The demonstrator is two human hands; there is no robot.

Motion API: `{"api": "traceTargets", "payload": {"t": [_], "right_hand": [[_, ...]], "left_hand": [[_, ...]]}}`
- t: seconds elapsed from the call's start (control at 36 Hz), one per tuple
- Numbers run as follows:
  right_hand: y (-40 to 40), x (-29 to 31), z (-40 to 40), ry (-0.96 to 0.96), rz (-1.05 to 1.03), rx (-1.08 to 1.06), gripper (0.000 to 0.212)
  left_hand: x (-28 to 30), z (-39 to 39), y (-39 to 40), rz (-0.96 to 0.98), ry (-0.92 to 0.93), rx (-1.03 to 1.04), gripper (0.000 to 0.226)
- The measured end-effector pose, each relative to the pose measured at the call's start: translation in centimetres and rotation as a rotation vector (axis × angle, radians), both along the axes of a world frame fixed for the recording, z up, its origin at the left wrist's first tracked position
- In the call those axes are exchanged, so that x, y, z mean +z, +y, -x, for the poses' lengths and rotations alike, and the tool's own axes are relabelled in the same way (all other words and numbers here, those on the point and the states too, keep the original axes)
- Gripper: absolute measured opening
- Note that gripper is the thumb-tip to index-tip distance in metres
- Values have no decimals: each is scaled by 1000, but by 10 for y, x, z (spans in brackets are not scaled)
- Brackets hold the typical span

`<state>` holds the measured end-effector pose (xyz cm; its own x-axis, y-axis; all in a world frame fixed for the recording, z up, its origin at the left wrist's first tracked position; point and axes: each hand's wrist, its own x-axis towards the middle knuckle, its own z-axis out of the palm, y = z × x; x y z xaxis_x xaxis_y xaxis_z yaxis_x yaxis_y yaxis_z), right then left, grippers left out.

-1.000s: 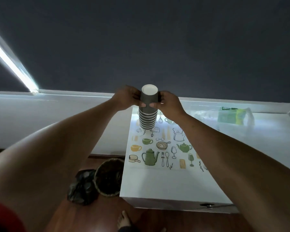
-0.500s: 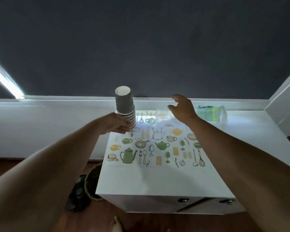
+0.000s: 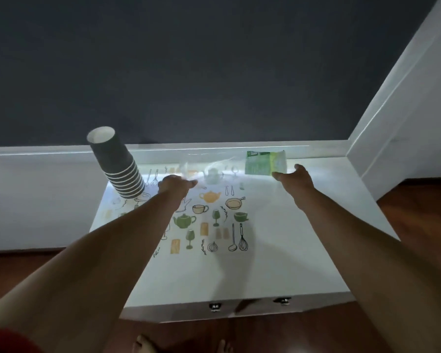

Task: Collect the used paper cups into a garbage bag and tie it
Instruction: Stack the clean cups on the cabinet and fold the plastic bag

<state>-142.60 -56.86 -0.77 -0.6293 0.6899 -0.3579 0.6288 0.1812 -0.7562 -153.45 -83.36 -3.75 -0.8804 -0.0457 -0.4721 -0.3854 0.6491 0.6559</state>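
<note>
Your stack of cups stands on the surface at its far left corner. The garbage bag lies along the far edge, between your left hand and right hand, right of the cups.

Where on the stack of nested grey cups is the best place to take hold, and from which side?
Probably around the lower banded section of the cup stack, where the rims bunch, coming from its right, the side nearest the left hand. The stack stands rims-down on the table and seems to lean, so gripping only the top cup would likely lift that one off alone.
</note>
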Motion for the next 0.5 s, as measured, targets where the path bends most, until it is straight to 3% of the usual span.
{"api": "traceTargets", "payload": {"t": [0.03, 0.08, 0.11, 0.14, 0.17, 0.25, 0.33, 0.39, 0.44, 0.5], "right_hand": [[2, -6, -2, 11, 42, -7, 76], [6, -20, -5, 28, 92, -4, 40], [6, -23, -6, 46, 116, -13, 22], [5, -23, -10, 51, 160, -22, 11], [1, -18, -15, 64, 220, -22, 8], [-6, -11, -25, 106, 423, -29, 8], [-21, -13, -37, 177, 648, -80, 4], [-34, -20, -48, 204, 763, -102, 3], [-47, -28, -58, 183, 830, -93, 2], [-59, -35, -69, 142, 859, -73, 4]], "left_hand": [[-2, -1, 1, -40, 5, 37, 52], [0, -4, 0, -106, 2, 81, 61], [-4, -2, -3, -44, 30, 61, 63], [0, -6, -4, -120, 41, 133, 56], [1, -8, -5, -138, 76, 144, 53], [2, -7, -5, -230, 122, 397, 84], [0, -17, 3, -423, 67, 583, 108], [-1, -35, 12, -565, -7, 579, 124], [-9, -56, 19, -682, -121, 514, 122], [-13, -75, 25, -768, -234, 393, 106]]}}
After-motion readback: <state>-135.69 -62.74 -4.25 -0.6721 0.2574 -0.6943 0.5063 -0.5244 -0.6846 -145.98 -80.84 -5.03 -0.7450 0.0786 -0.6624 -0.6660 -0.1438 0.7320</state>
